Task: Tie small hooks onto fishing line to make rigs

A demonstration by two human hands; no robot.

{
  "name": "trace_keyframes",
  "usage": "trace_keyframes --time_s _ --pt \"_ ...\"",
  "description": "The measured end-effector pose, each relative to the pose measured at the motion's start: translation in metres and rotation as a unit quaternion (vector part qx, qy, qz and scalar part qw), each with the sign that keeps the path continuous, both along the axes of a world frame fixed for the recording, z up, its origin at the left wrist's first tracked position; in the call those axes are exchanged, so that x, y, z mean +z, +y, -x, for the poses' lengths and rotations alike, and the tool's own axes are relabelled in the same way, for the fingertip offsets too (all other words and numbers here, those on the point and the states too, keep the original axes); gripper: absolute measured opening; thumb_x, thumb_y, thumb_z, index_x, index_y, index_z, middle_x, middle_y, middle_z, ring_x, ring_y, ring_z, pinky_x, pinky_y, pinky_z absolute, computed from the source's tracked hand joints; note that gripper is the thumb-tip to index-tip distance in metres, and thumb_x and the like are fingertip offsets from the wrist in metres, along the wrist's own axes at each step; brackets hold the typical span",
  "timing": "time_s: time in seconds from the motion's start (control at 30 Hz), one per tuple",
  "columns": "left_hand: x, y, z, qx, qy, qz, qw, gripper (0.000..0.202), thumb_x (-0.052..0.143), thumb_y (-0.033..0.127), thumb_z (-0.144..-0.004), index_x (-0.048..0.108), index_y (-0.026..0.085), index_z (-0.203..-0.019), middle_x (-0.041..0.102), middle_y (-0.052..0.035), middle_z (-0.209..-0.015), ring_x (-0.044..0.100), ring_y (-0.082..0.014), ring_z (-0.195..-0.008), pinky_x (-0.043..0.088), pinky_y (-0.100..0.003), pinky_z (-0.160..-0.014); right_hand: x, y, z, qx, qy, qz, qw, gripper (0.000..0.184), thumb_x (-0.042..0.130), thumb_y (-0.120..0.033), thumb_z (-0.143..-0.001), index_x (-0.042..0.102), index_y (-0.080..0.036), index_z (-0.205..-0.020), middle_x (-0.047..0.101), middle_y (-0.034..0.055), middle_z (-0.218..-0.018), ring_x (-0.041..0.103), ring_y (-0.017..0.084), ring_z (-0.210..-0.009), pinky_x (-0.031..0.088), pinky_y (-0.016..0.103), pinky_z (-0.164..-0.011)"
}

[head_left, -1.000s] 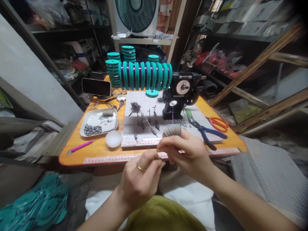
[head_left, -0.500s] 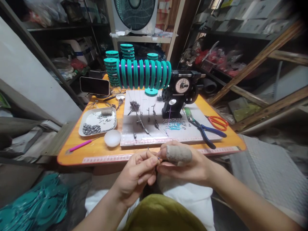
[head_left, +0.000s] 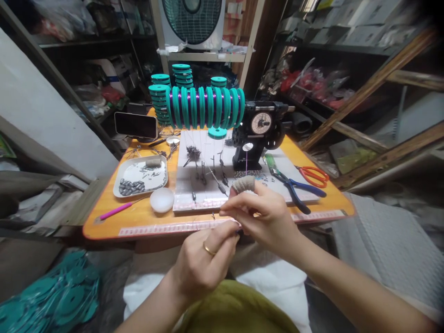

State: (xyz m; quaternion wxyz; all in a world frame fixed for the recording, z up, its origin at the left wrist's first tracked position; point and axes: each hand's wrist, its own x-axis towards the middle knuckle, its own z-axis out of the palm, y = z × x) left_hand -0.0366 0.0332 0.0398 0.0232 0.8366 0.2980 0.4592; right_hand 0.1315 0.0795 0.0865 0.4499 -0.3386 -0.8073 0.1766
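Note:
My left hand (head_left: 208, 259), with a gold-coloured ring on one finger, is closed in a pinch in front of the table's near edge. Just above and right of it, my right hand (head_left: 265, 210) pinches with thumb and finger. A grey ribbed sleeve (head_left: 243, 184) covers one of its fingers. What either hand grips is too fine or hidden to make out. A small dark piece (head_left: 213, 215) shows just left of my right fingertips. Behind the hands, a purple line (head_left: 246, 164) drops from the black winding machine (head_left: 248, 155) and passes out of sight behind my right hand.
Teal spools (head_left: 204, 107) sit in a row on the machine's shaft. Weights lie in a white tray (head_left: 121, 173) beside a small white bowl (head_left: 162, 200). Blue-handled pliers (head_left: 294, 187), red-handled scissors (head_left: 314, 176) and a pink-handled tool (head_left: 116, 211) are on the table.
My right hand has risen and turned, its covered finger now over the board's near edge. My left hand has rolled knuckles-up. The fingertips have drawn slightly apart.

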Motion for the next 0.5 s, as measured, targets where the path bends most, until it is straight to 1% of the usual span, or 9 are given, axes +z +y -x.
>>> trace_keyframes --time_s 0.07,0.13,0.2,0.27,0.33,0.37,0.43,0.47,0.5 --pt "0.004 -0.001 0.000 -0.017 -0.065 0.108 0.992 0.017 0.059 0.004 -0.086 0.067 0.018 -0.092 0.073 -0.0114 -0.096 0.071 -0.0218 -0.086 0.057 -0.030 -0.074 -0.001 0.000 -0.004 0.005 -0.014 -0.032 0.999 0.011 0.065 -0.012 -0.090 0.072 -0.020 -0.091 0.064 0.0047 -0.089 0.061 0.014 -0.074 0.053 0.025 -0.062" --pt "0.010 -0.002 -0.001 -0.032 -0.197 0.296 0.934 0.012 0.061 0.012 -0.088 0.065 0.018 -0.078 0.070 -0.0090 -0.090 0.067 -0.0168 -0.074 0.053 -0.026 -0.063 -0.001 -0.002 -0.011 0.046 -0.025 -0.086 0.995 0.018 0.058 -0.009 -0.091 0.067 -0.018 -0.104 0.065 0.0078 -0.095 0.064 0.017 -0.084 0.056 0.029 -0.071" --pt "0.015 -0.002 -0.002 -0.075 -0.338 0.480 0.806 0.021 0.067 0.025 -0.087 0.061 0.016 -0.069 0.066 -0.0070 -0.089 0.054 -0.0084 -0.056 0.043 -0.020 -0.048 0.000 -0.004 -0.017 0.122 -0.052 -0.097 0.986 0.020 0.055 -0.010 -0.091 0.064 -0.019 -0.107 0.067 0.0076 -0.096 0.065 0.018 -0.089 0.057 0.030 -0.076" --pt "0.018 -0.002 -0.002 -0.126 -0.432 0.594 0.667 0.029 0.075 0.032 -0.081 0.059 0.013 -0.065 0.061 -0.0037 -0.080 0.040 -0.0027 -0.047 0.032 -0.017 -0.041 0.002 -0.006 -0.021 0.177 -0.091 -0.048 0.979 0.010 0.057 -0.015 -0.091 0.064 -0.020 -0.097 0.067 0.0022 -0.083 0.066 0.016 -0.078 0.056 0.027 -0.069" --pt "0.019 0.000 -0.004 -0.150 -0.481 0.636 0.584 0.032 0.082 0.032 -0.074 0.059 0.012 -0.063 0.053 0.0015 -0.066 0.033 -0.0010 -0.044 0.026 -0.016 -0.040 0.002 -0.007 -0.022 0.170 -0.112 0.028 0.979 0.003 0.061 -0.021 -0.091 0.064 -0.021 -0.090 0.066 -0.0008 -0.073 0.062 0.013 -0.062 0.055 0.025 -0.059" --pt "0.019 0.000 -0.004 -0.153 -0.491 0.644 0.567 0.032 0.083 0.031 -0.072 0.059 0.012 -0.063 0.048 0.0039 -0.061 0.031 -0.0008 -0.044 0.026 -0.015 -0.040 0.002 -0.008 -0.022 0.158 -0.107 0.056 0.980 0.002 0.063 -0.023 -0.090 0.065 -0.021 -0.089 0.067 -0.0002 -0.073 0.062 0.013 -0.059 0.055 0.026 -0.057" --pt "0.018 0.001 -0.005 -0.158 -0.488 0.647 0.564 0.033 0.083 0.032 -0.072 0.059 0.012 -0.063 0.043 0.0057 -0.059 0.030 -0.0005 -0.042 0.026 -0.016 -0.041 0.001 -0.009 -0.023 0.152 -0.090 0.101 0.979 0.005 0.068 -0.024 -0.087 0.066 -0.021 -0.090 0.070 0.0025 -0.078 0.064 0.015 -0.061 0.056 0.028 -0.057" --pt "0.017 0.002 -0.005 -0.157 -0.474 0.640 0.584 0.033 0.081 0.034 -0.075 0.059 0.012 -0.064 0.045 0.0048 -0.061 0.031 -0.0007 -0.042 0.028 -0.016 -0.041 0.001 -0.009 -0.023 0.147 -0.082 0.130 0.977 0.006 0.070 -0.025 -0.086 0.067 -0.021 -0.089 0.070 0.0023 -0.078 0.064 0.016 -0.062 0.056 0.028 -0.057" --pt "0.016 0.002 -0.005 -0.148 -0.449 0.621 0.626 0.032 0.077 0.034 -0.078 0.059 0.013 -0.064 0.048 0.0025 -0.067 0.036 -0.0016 -0.044 0.031 -0.017 -0.042 0.001 -0.010 -0.023 0.141 -0.072 0.143 0.977 0.006 0.071 -0.026 -0.085 0.068 -0.022 -0.088 0.069 0.0014 -0.077 0.065 0.015 -0.063 0.056 0.027 -0.057"
